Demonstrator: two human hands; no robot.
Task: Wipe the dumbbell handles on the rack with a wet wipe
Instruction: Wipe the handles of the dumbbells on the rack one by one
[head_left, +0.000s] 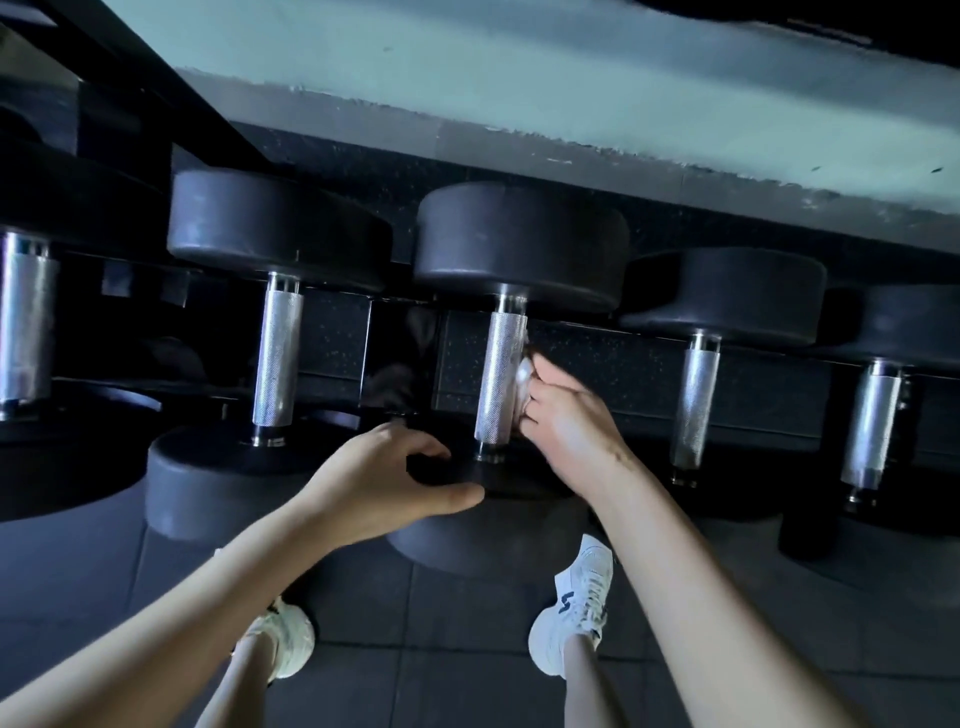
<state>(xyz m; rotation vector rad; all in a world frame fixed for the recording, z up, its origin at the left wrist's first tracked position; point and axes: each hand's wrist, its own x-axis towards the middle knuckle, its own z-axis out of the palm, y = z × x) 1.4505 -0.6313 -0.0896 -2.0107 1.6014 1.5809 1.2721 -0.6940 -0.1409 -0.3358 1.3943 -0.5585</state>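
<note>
Several black dumbbells with knurled silver handles lie side by side on a dark rack (597, 364). My right hand (566, 421) presses a white wet wipe (523, 376) against the right side of the middle dumbbell's handle (500, 382). My left hand (384, 480) grips the near black head (467, 519) of that same dumbbell, thumb along its edge. Bare handles stand to the left (278, 358) and to the right (696, 408).
Further dumbbell handles show at the far left (26, 322) and far right (872, 431). A pale wall (519, 83) rises behind the rack. Dark tiled floor (441, 649) lies below, with my white shoes (576, 608) on it.
</note>
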